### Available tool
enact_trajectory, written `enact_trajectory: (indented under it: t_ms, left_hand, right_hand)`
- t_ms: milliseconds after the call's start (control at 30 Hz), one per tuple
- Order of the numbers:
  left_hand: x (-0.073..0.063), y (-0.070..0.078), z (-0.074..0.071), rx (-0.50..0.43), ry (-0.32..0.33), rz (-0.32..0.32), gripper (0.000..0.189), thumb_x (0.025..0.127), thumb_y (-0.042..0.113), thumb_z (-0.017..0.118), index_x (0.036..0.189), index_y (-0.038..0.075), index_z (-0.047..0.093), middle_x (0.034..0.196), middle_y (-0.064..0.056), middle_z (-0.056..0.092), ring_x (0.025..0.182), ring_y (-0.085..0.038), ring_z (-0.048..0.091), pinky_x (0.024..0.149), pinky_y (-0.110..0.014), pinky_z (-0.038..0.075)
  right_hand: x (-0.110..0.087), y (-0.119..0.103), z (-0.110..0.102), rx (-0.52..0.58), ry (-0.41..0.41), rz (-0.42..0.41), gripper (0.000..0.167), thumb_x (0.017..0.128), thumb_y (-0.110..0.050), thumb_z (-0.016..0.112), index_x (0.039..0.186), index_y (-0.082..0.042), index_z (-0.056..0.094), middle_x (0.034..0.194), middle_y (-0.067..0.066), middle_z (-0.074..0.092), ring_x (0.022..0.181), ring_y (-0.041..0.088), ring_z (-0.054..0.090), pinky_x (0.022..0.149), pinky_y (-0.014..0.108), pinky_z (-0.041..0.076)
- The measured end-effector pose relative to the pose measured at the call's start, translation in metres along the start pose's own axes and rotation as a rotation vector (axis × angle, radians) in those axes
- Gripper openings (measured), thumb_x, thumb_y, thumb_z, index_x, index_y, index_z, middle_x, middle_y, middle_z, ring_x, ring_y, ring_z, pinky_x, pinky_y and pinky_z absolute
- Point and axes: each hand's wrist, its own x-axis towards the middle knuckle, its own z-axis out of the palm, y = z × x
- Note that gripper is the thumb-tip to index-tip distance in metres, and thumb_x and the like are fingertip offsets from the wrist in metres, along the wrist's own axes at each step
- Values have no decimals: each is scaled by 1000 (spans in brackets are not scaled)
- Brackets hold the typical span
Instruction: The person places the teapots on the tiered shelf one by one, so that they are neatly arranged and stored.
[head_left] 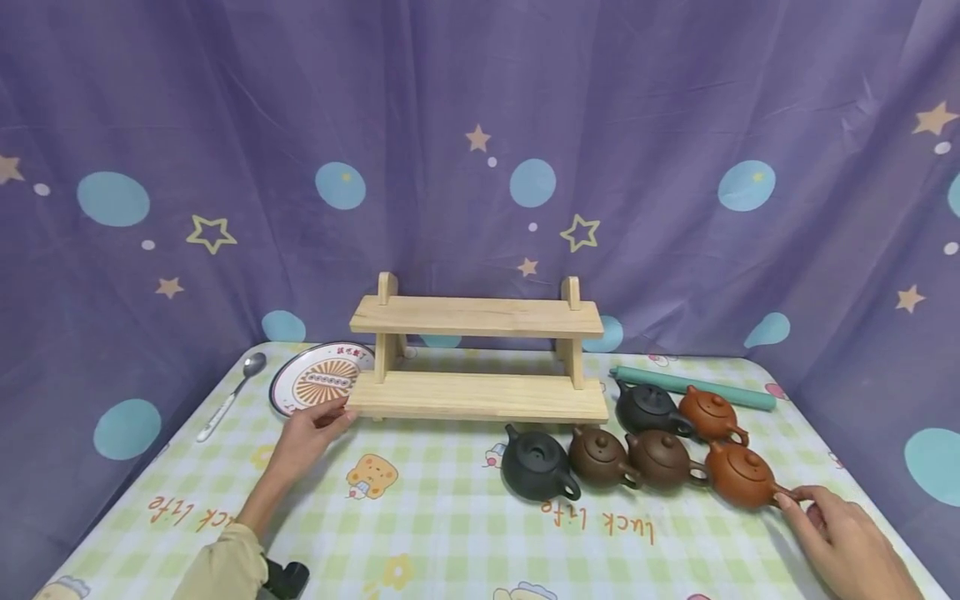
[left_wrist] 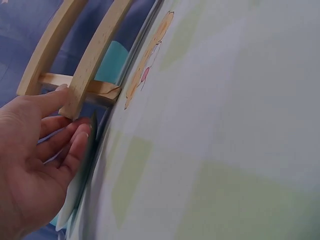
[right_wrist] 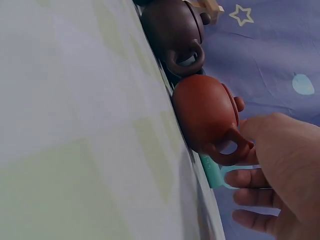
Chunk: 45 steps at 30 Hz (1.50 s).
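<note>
My left hand [head_left: 311,437] holds the left end of the lower board of a two-tier wooden shelf [head_left: 480,396], thumb above and fingers below, as the left wrist view shows. At the right, my right hand [head_left: 851,537] pinches the handle of an orange-brown teapot [head_left: 741,475], which sits on the table at the end of the front row. In the right wrist view, the thumb and index finger meet at that teapot's [right_wrist: 207,115] handle. Beside it stand a dark brown teapot [head_left: 663,461], another brown teapot [head_left: 600,458] and a black teapot [head_left: 536,467].
Behind that row sit a second black teapot [head_left: 647,408] and a second orange-brown teapot [head_left: 708,412]. A green roll [head_left: 697,387] lies behind them. A patterned plate [head_left: 300,375] and a spoon [head_left: 232,396] lie at the left. The checked tablecloth [head_left: 450,533] ends at a purple curtain [head_left: 480,83].
</note>
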Motion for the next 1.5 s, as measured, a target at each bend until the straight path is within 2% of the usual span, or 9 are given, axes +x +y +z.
enact_trajectory:
  t_ms: [167, 367, 567, 800, 1000, 1100, 1267, 1400, 1500]
  left_hand:
    - [2, -3, 4, -7, 26, 4, 47, 102, 19, 70, 136, -11, 60, 113, -25, 73, 101, -31, 71, 78, -15, 54]
    - [4, -6, 8, -15, 56, 7, 43, 101, 17, 71, 133, -10, 62, 114, -24, 73, 100, -27, 71, 79, -12, 52]
    - [4, -8, 8, -3, 53, 6, 47, 102, 22, 70, 136, -10, 60, 116, -24, 73, 107, -37, 71, 83, -13, 50]
    - [4, -9, 9, -4, 52, -8, 48, 103, 22, 69, 137, -10, 59, 119, -25, 71, 111, -39, 69, 87, -13, 49]
    - [4, -7, 10, -9, 63, -8, 47, 102, 21, 70, 136, -9, 60, 117, -24, 72, 108, -37, 70, 85, -12, 48]
    - [4, -6, 10, -12, 70, -13, 46, 102, 21, 70, 135, -9, 61, 117, -24, 73, 107, -36, 70, 84, -11, 48]
    - [3, -5, 10, -18, 70, -32, 46, 102, 21, 70, 136, -8, 61, 118, -23, 72, 108, -35, 70, 83, -12, 48]
    - [3, -5, 10, -24, 65, -37, 46, 102, 22, 70, 136, -8, 61, 118, -23, 72, 109, -36, 70, 84, -12, 47]
    - [3, -5, 10, -25, 64, -34, 46, 103, 22, 69, 136, -8, 61, 118, -24, 72, 109, -36, 70, 84, -13, 48]
  right_hand:
    - [2, 5, 5, 15, -36, 4, 24, 105, -17, 63, 106, 7, 66, 78, 2, 61, 68, 18, 52, 57, 38, 43]
    - [-2, 12, 12, 30, 57, -63, 12, 102, -11, 66, 101, 2, 68, 85, 9, 69, 71, 20, 59, 57, 42, 47]
    - [-3, 16, 14, 56, 102, -77, 7, 101, -10, 68, 99, -3, 69, 84, 5, 69, 69, -2, 51, 54, 32, 43]
    - [-6, 13, 17, 123, 123, -92, 4, 102, -6, 64, 102, -5, 68, 71, -17, 54, 64, -5, 45, 54, 17, 33]
    - [-7, 14, 20, 221, 71, 23, 13, 106, -10, 59, 107, 0, 66, 79, -9, 62, 67, -5, 50, 54, 16, 37]
    - [-6, 17, 21, 310, 40, 55, 16, 107, -11, 58, 107, 3, 66, 84, -13, 68, 76, -11, 54, 59, 10, 40]
    - [-2, 22, 17, 401, -85, 145, 32, 110, -22, 54, 115, 7, 66, 95, -15, 72, 88, -17, 55, 66, 6, 44]
    - [2, 22, 12, 403, -179, 226, 44, 111, -32, 51, 118, 9, 65, 102, -1, 74, 89, -18, 53, 66, 8, 46]
    - [5, 20, 10, 396, -203, 253, 45, 111, -34, 51, 115, 9, 66, 103, 7, 73, 87, -16, 52, 66, 9, 45]
